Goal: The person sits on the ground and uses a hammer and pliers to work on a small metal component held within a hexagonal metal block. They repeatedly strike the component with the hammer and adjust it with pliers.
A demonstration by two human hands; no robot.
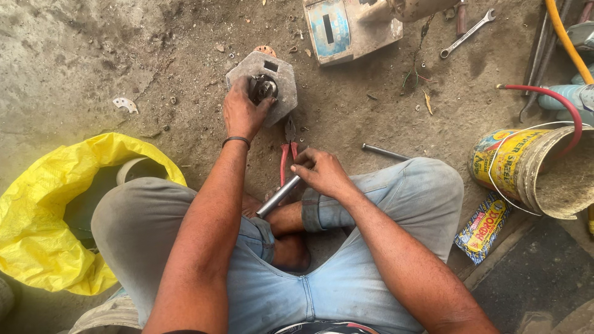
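The left hand [242,113] covers the near side of the grey hexagonal block [265,75], so its fingers' grip there cannot be seen. Below the block, the right hand [322,173] hides the metal rod's [278,196] upper end. The bucket [537,170], right of the block, is cut by the picture's edge.

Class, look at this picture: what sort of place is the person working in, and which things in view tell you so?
Probably an informal repair workshop on bare ground. The person sits on a dirt floor; a spanner and red-handled pliers lie loose; the left hand grips a grey metal part and the right hand a metal rod.
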